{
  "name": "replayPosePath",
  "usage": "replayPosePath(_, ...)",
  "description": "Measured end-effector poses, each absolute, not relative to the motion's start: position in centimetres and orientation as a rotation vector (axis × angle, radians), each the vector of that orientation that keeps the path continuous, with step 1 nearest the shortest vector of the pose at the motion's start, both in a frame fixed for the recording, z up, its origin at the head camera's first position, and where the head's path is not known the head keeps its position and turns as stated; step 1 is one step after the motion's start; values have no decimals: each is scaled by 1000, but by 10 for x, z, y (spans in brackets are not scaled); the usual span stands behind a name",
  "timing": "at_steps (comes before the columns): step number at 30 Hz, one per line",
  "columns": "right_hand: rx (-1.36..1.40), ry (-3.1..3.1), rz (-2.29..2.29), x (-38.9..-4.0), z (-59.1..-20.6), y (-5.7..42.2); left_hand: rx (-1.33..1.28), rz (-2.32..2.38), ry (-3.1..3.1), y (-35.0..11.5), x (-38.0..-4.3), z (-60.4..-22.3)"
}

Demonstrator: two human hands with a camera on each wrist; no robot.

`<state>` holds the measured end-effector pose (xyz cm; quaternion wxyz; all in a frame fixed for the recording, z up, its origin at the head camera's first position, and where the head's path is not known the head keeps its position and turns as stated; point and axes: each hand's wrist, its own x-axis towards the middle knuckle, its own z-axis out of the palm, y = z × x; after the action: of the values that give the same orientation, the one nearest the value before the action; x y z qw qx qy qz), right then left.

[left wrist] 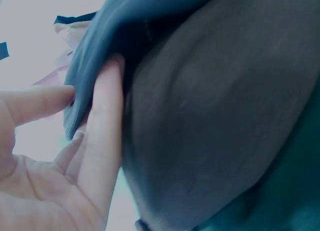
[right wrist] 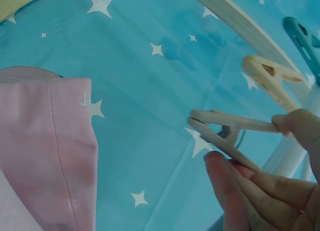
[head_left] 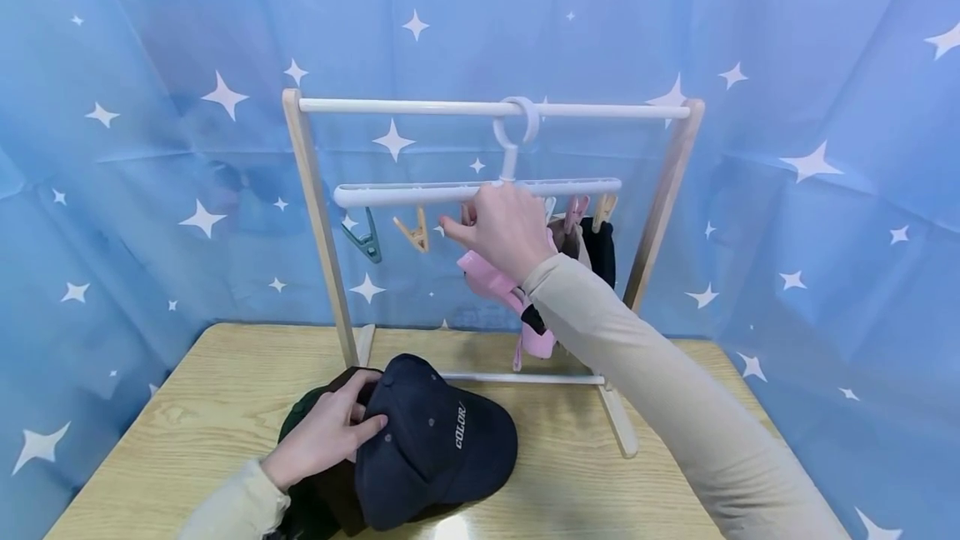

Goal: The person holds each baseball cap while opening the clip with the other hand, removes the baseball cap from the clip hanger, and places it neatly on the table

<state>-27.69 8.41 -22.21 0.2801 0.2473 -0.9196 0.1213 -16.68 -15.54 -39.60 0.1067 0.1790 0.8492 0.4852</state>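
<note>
My left hand [head_left: 330, 432] pinches the edge of a navy cap [head_left: 427, 432] with white lettering, thumb on the outside and fingers inside. In the left wrist view a brown cap [left wrist: 215, 101] and a green one [left wrist: 300, 166] lie under it. My right hand [head_left: 506, 227] is up at the white hanger [head_left: 427, 192], holding a pale clothespin [right wrist: 240, 122] between thumb and fingers in the right wrist view. The clothespin's tips look together, with no cloth between them. A pink cap [head_left: 491, 277] hangs just below that hand, partly hidden by the forearm.
The hanger hooks over the rail [head_left: 405, 107] of a wooden-legged rack. A green clothespin [head_left: 369, 244] and a yellow clothespin [head_left: 414, 232] dangle at left. Dark cloth [head_left: 600, 252] hangs at right from another yellow clothespin [head_left: 603, 208]. A starred blue curtain surrounds the table [head_left: 187, 423].
</note>
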Motion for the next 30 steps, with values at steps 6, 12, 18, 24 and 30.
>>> replayPosePath(6,667,-2396,385,-276,-228,84,517,1464,2505,-156,-169,-393)
replayPosePath(12,651,-2412,457,-274,-233,86,494,1526,2412,-160,-165,-402)
replayPosePath(18,759,-2393,626,-280,-234,104,450,1653,2252,-162,-165,-402)
replayPosePath(24,700,-2333,716,-291,-233,149,403,1725,2100,-164,-166,-402)
replayPosePath(30,688,-2620,610,-314,-246,192,366,1724,2090,-165,-168,-402)
